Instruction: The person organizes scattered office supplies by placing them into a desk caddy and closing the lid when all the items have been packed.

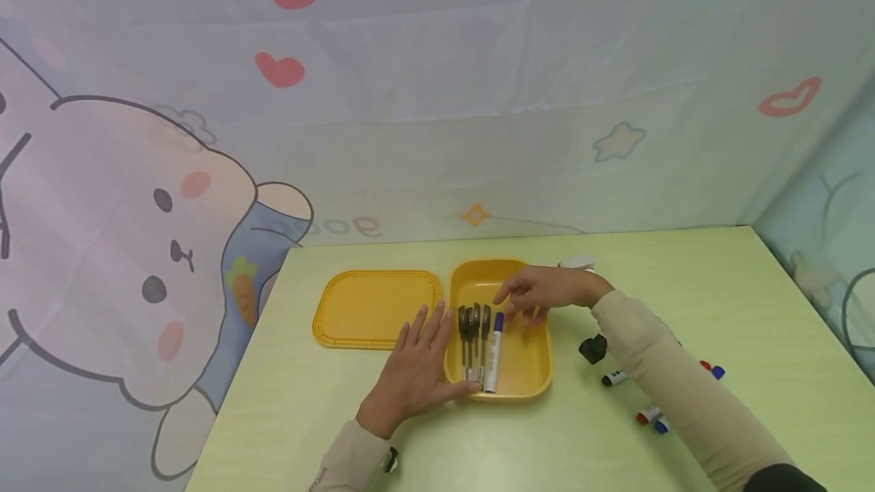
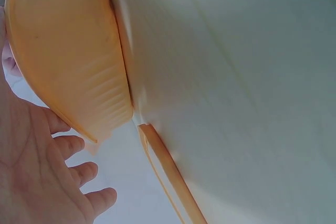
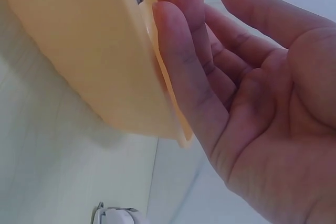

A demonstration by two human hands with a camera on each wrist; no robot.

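Note:
A yellow tray [image 1: 525,384] holds several black-capped pens [image 1: 476,336] side by side and, right of them, a white marker [image 1: 493,359] with a blue cap. My left hand [image 1: 418,374] lies along the tray's left rim, fingers spread and thumb at the front rim; in the left wrist view the fingers [image 2: 79,174] extend beside the tray wall [image 2: 73,45]. My right hand [image 1: 547,288] is over the tray's right side, fingers loosely bent, nothing between them. The right wrist view shows that hand [image 3: 236,82] beside the tray wall [image 3: 94,56], with no object held.
Left of the tray lies a yellow lid [image 1: 379,308]. Under and around my right forearm are a black object [image 1: 592,348], a black-ended marker [image 1: 614,378] and red- and blue-ended markers [image 1: 649,414]. A white object [image 1: 578,262] sits behind my right wrist.

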